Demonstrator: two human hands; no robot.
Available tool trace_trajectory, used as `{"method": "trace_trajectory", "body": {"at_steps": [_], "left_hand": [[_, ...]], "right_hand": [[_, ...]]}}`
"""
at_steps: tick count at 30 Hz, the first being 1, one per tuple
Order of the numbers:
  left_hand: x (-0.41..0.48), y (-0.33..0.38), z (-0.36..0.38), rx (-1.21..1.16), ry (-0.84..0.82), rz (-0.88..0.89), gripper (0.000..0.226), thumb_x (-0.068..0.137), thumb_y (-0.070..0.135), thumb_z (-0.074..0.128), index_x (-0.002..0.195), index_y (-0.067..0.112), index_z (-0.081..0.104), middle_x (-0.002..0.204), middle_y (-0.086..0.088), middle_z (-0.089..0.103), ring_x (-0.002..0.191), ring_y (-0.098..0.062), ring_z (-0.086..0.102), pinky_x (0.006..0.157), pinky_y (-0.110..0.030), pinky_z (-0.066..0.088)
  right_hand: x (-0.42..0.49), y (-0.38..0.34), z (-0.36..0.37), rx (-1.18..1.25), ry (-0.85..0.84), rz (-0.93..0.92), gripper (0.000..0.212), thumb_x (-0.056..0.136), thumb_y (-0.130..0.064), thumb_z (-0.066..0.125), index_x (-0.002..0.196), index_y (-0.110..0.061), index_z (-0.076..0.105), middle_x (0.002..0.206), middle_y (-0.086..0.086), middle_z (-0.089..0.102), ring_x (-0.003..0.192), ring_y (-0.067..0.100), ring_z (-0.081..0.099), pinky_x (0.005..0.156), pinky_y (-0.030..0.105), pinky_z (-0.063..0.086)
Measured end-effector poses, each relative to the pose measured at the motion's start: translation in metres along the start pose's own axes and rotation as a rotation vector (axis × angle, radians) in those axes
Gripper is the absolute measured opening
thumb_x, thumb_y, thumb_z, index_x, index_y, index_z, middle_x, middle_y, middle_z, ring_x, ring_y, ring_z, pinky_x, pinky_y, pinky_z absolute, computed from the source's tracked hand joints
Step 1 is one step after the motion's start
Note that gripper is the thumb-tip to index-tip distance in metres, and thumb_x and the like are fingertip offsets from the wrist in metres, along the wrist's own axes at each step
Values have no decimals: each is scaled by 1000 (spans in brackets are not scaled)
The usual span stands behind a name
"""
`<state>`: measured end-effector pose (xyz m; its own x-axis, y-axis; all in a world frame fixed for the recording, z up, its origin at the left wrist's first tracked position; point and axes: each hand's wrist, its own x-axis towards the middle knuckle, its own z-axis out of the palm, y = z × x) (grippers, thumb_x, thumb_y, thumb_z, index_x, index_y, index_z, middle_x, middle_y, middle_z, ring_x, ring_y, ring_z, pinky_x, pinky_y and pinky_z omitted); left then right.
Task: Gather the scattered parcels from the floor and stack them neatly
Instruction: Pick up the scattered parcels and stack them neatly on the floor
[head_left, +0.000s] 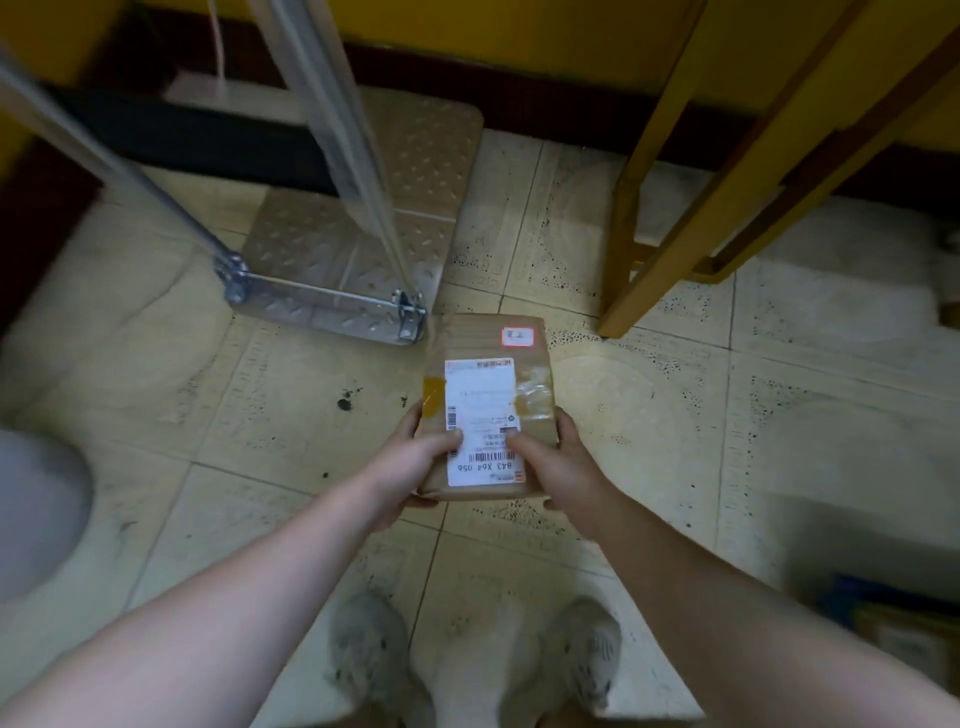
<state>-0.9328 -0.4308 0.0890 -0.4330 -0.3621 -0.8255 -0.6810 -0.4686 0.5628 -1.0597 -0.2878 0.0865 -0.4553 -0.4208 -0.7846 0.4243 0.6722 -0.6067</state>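
Both hands grip the near end of the parcel (488, 410), left hand (410, 467) and right hand (556, 467) on opposite sides. Its long axis points away, toward the cart (363, 249) just ahead-left.

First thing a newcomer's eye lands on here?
The brown cardboard parcel with a white shipping label, gripped at centre by the left hand and right hand. Behind it to the left, a silver diamond-plate metal trolley; to the right, yellow wooden furniture legs.

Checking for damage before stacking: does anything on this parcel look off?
No tear or dent shows. The parcel, held by left hand and right hand, has its label upside down to the holder, and a crinkled tape patch beside the label.
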Motion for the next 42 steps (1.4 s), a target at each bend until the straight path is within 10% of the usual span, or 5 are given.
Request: {"method": "trace_trajectory", "body": {"at_steps": [3,10,27,36,42], "left_hand": [[-92,38,-3,-35,15,38,48,88,29,60,129,40,39,88,12,74,67,-9,69,61,-30,48],[-295,125,-5,-57,62,183,32,87,23,63,115,31,50,85,9,74,62,-11,68,55,-28,50],[-596,160,13,71,-196,640,74,68,31,71,130,46,34,102,4,71,87,-24,71,66,-50,58],[-718,162,110,73,-228,873,58,84,19,68,119,44,30,68,14,71,65,-14,71,44,-28,53],[-782,123,206,92,-282,916,55,86,23,66,123,46,31,92,0,71,71,-16,72,51,-29,55]], "right_hand": [[-83,-46,-12,-23,-25,-35,51,85,-43,64,130,-46,40,94,-20,71,79,10,70,74,41,58],[-275,-144,-38,-20,-16,-215,55,86,-38,67,134,-40,41,93,-16,70,65,2,69,45,22,50],[-601,-158,-66,82,252,-590,32,71,-66,55,100,-59,44,86,-14,73,73,12,72,52,33,56],[-736,-134,-155,131,313,-796,26,93,-47,55,114,-39,43,83,-9,74,72,11,72,50,25,54],[-809,-74,-230,47,444,-874,48,83,-57,57,124,-37,44,92,-11,73,83,10,71,74,35,59]]}}
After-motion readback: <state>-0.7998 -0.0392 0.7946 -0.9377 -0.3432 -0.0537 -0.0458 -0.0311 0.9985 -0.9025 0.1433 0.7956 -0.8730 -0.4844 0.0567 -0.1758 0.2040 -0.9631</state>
